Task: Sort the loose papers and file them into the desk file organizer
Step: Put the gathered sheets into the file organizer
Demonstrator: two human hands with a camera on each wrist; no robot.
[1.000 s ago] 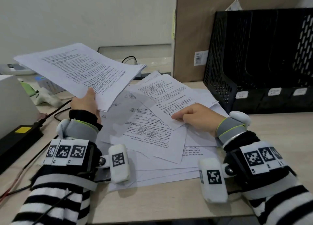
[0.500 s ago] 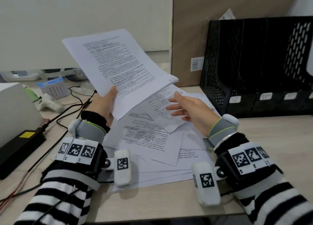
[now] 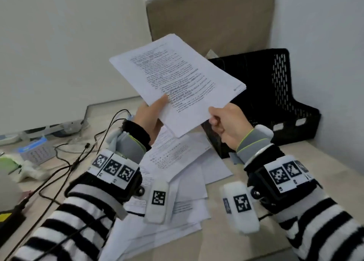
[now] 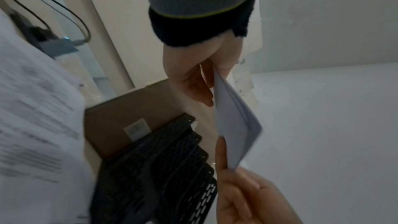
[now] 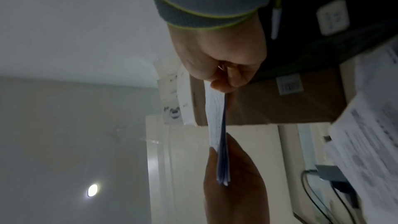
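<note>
Since the earlier frames, the sheaf of printed pages [image 3: 177, 83] has been lifted higher above the desk [image 3: 226, 245], and the right hand [image 3: 226, 123], previously on the loose papers [image 3: 177, 158], is now closed on its lower right edge. The left hand [image 3: 151, 115] grips the lower left edge, thumb on top. Dense lines of print cover the top sheet, too small to be read. Behind the sheaf, a black perforated file organizer [image 3: 285, 95] with blank white label tabs is seen before a brown cardboard box [image 3: 212, 20]. Square black-and-white markers are worn on both striped sleeves.
</note>
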